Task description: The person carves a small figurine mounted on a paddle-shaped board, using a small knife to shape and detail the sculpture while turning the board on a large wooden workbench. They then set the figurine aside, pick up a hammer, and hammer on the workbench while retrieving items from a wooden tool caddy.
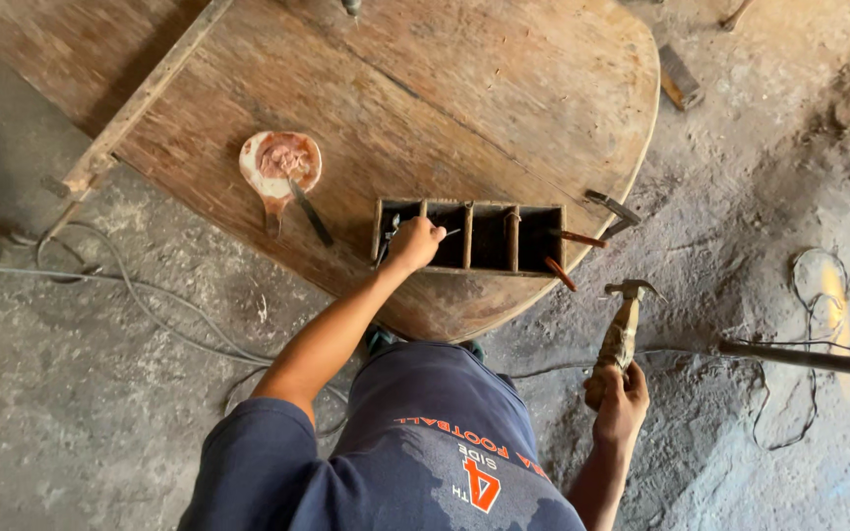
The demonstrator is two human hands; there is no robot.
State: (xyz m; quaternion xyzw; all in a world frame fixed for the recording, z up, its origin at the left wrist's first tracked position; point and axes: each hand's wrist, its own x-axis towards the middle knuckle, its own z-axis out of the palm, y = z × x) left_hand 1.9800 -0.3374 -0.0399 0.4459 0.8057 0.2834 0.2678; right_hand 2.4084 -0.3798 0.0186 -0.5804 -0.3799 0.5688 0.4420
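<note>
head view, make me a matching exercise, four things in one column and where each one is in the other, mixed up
Things:
1. hammer
2. divided wooden box
3. round paddle-shaped piece
4. loose cable

Places:
A. lying on the dusty floor at the right
B. flat on the table, apart from both hands
C. gripped in the right hand, off the table's edge
D. near the table's edge, left hand at its end compartment

Pairs: 1-C, 2-D, 3-B, 4-A

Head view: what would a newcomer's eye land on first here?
The claw hammer raised in the right hand, off the board's right edge over the dusty floor. Next, the left hand reaching into the left end of a dark divided wooden box on the rounded wooden board, with a reddish paddle-shaped piece lying further left.
</note>
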